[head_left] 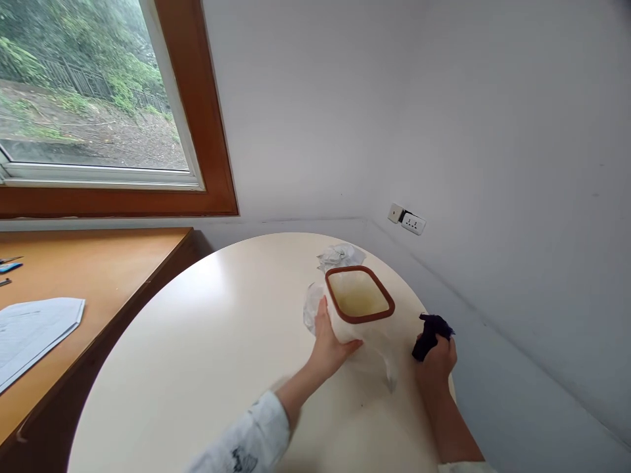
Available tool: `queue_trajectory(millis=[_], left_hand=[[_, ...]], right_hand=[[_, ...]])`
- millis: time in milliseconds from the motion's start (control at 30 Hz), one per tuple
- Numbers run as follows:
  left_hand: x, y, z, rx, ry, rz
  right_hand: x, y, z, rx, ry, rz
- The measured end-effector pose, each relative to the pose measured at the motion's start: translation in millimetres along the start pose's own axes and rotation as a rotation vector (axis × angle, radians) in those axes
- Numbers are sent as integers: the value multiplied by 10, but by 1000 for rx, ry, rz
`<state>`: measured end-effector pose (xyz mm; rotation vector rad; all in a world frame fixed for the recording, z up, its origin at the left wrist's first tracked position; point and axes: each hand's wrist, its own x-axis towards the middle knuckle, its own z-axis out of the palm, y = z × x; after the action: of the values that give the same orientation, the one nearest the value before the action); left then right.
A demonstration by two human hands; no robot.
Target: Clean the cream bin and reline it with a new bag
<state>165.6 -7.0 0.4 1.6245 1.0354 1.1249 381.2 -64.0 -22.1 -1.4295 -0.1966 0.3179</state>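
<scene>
A small white bin (359,296) with rounded corners and a brown rim stands on the round table, tilted a little in view. Its inside looks pale yellow. My left hand (329,345) grips its near left side, with the thumb along the front and the fingers up the side. My right hand (438,358) is closed around a crumpled dark cloth (434,332) near the table's right edge, apart from the bin. Clear crumpled plastic (341,256) lies behind the bin, and more thin plastic (311,307) shows at its left and front.
The round cream table (211,368) reaches close to the walls. A wooden desk (123,263) on the left carries papers (37,332) and a few small items. A wall socket (413,223) sits beyond the table, and a brown-framed window (217,171) is at upper left.
</scene>
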Motion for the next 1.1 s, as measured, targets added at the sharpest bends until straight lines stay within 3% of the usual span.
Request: queue_trajectory(millis=[100,400,733,833,933,1033,1100], left_hand=[[188,-10,280,40,-5,48],[502,50,917,106,-18,-17],[685,118,1242,125,-15,-83],[635,96,1191,120,-40,-88],[491,60,965,93,-43,-7],[290,18,520,98,-52,55],[149,-18,131,120,-53,25]], right_hand=[[1,-18,6,30,18,17],[59,-23,56,85,125,-6],[81,2,48,106,158,-28],[74,-28,22,115,167,-33],[48,-54,-33,98,211,-85],[-49,-82,-106,31,225,-187],[-173,-126,-145,-5,192,-228]])
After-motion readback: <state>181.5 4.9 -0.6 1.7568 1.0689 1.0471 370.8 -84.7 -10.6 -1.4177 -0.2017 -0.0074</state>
